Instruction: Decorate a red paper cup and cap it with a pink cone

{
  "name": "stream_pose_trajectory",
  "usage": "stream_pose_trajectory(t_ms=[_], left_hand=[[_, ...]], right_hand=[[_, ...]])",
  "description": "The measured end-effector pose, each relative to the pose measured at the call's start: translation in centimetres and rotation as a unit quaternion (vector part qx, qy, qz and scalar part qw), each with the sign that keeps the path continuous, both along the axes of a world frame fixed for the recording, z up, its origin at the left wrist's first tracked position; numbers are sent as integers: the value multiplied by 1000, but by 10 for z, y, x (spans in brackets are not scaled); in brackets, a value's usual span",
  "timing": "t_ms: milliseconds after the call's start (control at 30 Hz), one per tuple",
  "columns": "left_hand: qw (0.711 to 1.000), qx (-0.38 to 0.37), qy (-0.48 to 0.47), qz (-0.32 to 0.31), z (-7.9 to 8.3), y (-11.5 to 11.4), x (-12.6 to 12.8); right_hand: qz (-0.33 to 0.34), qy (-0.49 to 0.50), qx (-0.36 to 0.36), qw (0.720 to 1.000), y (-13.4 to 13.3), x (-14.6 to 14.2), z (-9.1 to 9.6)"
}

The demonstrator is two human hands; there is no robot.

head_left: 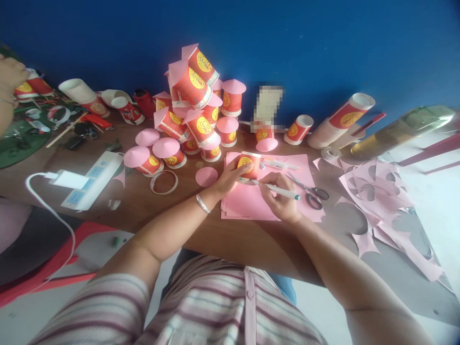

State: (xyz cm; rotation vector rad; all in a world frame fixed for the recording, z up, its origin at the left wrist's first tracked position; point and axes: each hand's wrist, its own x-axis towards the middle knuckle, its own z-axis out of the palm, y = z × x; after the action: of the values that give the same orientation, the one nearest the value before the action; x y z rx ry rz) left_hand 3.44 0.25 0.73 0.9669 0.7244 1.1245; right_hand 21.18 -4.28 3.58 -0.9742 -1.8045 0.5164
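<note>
"Blue wall (230,28) at the back, brown counter (204,239) in front, and a big heap of red cups with pink pointy hats (203,125); what are the two hands up to?"

"Left hand (232,178) holds a red cup (255,166), with the thumb over its yellow round picture; right hand (281,205) is closed around a white pen (283,191) with a green end."

"Where is that cup, then?"

"Up over the pink paper (247,206), right in front of the tummy; it looks a bit tipped, and no pink hat shows on it."

"So which step is this?"

"I think it is the pen step; the pen's front end is right by the cup's pale bottom edge, but I can't tell if it touches or if any mark is made."

"And what does the next move need?"

"A snug left hand, I guess, so the cup doesn't wobble; a slow, soft push with the pen, too, because paper can dent; the scissors (305,189) lie on the paper's right side, near the right hand, so that elbow room looks a bit tight."
</note>
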Motion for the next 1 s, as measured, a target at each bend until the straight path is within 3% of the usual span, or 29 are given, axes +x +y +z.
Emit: stream_pose_trajectory(t_ms=[233, 633, 1000], left_hand=[[1000, 6, 10, 1, -1, 1, 0], [1000, 16, 18, 3, 0, 0, 0], [999, -20, -26, -36, -3, 1, 0]], right_hand=[[20, 6, 12, 1000, -1, -3, 0], [48, 53, -73, 995, -5, -2, 2], [-19, 41, 7, 999, 0, 1, -1]])
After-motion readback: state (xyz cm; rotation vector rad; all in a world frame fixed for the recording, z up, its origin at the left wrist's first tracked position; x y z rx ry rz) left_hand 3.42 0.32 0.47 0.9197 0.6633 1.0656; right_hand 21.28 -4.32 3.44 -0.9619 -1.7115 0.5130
